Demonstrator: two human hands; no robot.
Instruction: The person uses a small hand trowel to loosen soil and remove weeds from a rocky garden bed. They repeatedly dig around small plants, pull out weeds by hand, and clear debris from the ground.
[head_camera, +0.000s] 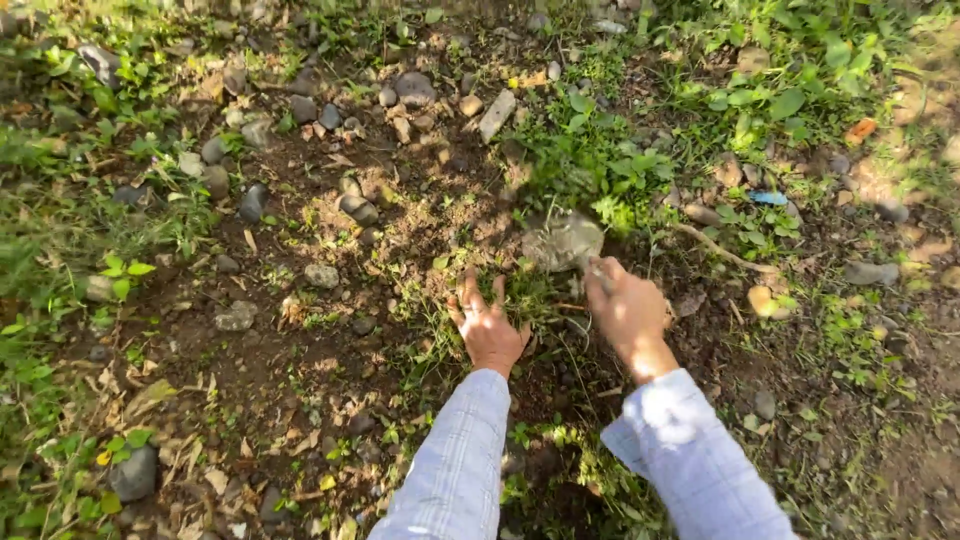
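A: Head view: where are your hands?
B: Your left hand (487, 322) lies spread wide on a grass tuft (520, 290); your right hand (626, 308) is curled, its contents unclear, just beside a flat grey stone (562, 240).

I see my two hands, left (487, 325) and right (626, 310), one big flat stone (562, 241) mid-frame, one blue scrap (768, 198) upper right.

Sleeves (455, 470): pale blue-white with a fine check pattern. Soil (300, 370): dark brown. Large stone (562, 240) at frame centre: grey, mottled. Weeds (590, 160) at upper centre: bright green. Scrap (768, 198) at right: blue. Leaf (860, 130) at upper right: orange. Dry leaves (215, 470) at lower left: tan.
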